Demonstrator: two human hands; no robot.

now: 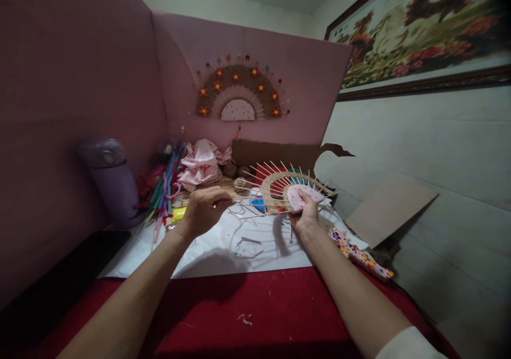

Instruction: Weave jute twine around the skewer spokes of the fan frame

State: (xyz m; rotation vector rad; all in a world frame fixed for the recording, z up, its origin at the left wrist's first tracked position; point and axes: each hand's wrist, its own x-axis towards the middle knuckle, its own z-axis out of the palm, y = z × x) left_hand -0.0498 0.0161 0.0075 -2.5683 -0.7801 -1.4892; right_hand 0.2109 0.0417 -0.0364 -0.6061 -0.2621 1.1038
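My right hand (306,215) grips a half-round fan frame (271,186) by its centre, the thumb lying on a pale pink, dotted cloth half-disc (295,195). Thin wooden sticks radiate from that centre, and tan twine is woven in a band between them. To the left of the frame, my left hand (208,207) is raised with its fingers pinched together. Twine seems to run from those fingertips toward the woven band, though it is too thin to be certain. Under the frame, loose twine and scraps lie on a white sheet (215,250).
A finished fan with flowers (236,77) hangs on the pink board behind. At left stand a purple bottle (114,181) and coloured pipe cleaners (159,194). Crumpled pink cloth (202,162), twine balls (240,184) and brown cardboard (279,154) are at the back; a flowered strip (361,255) lies right.
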